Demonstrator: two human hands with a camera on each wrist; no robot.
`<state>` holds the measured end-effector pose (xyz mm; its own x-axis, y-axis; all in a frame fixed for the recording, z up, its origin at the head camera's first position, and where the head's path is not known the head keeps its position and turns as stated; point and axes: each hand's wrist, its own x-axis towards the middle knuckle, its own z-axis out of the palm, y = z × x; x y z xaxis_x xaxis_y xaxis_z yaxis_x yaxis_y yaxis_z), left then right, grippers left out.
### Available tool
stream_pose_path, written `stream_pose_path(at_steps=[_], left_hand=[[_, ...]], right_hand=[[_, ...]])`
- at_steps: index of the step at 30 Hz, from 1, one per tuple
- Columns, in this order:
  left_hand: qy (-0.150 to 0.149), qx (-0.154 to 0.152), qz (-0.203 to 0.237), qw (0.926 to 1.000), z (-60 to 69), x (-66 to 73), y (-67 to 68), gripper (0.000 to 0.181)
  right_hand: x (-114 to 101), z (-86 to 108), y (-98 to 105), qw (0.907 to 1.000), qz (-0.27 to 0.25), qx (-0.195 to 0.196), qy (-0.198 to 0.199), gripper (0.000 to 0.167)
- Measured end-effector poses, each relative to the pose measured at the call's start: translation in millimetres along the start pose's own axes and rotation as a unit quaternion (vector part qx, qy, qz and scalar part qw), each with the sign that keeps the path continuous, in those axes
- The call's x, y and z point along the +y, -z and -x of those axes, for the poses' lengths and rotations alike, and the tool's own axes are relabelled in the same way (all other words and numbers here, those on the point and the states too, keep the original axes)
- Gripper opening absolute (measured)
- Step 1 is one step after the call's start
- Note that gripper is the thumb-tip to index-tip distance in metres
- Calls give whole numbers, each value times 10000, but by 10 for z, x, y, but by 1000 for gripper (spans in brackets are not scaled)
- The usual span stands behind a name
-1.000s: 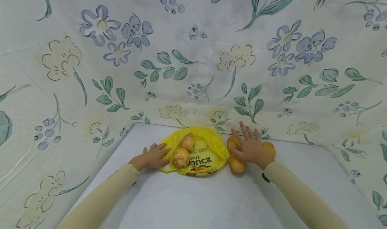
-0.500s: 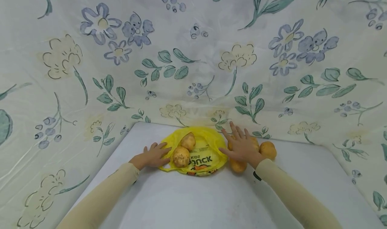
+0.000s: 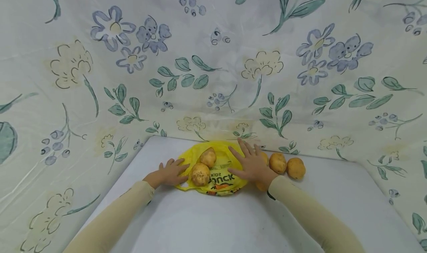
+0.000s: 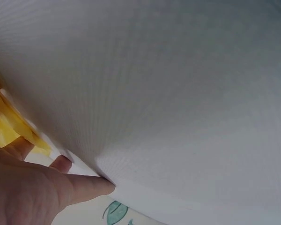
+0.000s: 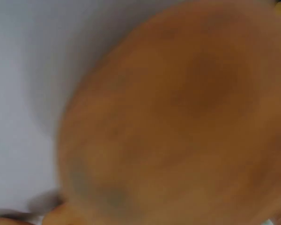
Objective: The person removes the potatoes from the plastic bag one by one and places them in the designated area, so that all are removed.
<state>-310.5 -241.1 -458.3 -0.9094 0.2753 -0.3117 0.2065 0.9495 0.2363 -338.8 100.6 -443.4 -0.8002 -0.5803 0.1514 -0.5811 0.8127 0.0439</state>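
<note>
A yellow plastic bag [image 3: 230,158] with dark printed lettering lies spread on the table. Two potatoes rest on its left part, a rounder potato [image 3: 200,174] in front and a smaller potato [image 3: 208,157] behind. My left hand [image 3: 169,172] lies at the bag's left edge, fingers spread and touching the yellow plastic [image 4: 11,122]. Over the bag's right edge is my right hand [image 3: 255,166], fingers spread; whether it presses the plastic cannot be told. Beneath and beside this hand are partly hidden potatoes, one potato [image 3: 261,186] near the wrist. A blurred potato [image 5: 178,126] fills the right wrist view.
Right of my right hand, a potato [image 3: 277,163] and another potato [image 3: 296,168] sit side by side on the white table [image 3: 213,223]. Floral sheeting [image 3: 213,78] rises behind the table and at both sides.
My right hand has slid left from above the potatoes onto the bag's right edge, uncovering potatoes on the right. My left hand and the two potatoes on the bag stay in place.
</note>
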Motion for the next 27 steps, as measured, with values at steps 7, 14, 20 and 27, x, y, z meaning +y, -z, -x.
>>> stream_pose_path(at_steps=[7,14,20,27], left_hand=[[62,-38,-15,10000,-20,1,2,62],[71,-55,-11,10000,-20,-4,-6,62],[67,-39,-12,10000,-18,1,1,62],[71,-17,-25,10000,-19,-1,-1,61]], right_hand=[[-151,-91,-62,9997,-57,-2,225,84],[-331,-136,-83,9991,-65,-121,399,82],[-522,-174,-62,9979,-188,-212,589,83],[-705,-254,-105,9957,-400,-242,801,84]])
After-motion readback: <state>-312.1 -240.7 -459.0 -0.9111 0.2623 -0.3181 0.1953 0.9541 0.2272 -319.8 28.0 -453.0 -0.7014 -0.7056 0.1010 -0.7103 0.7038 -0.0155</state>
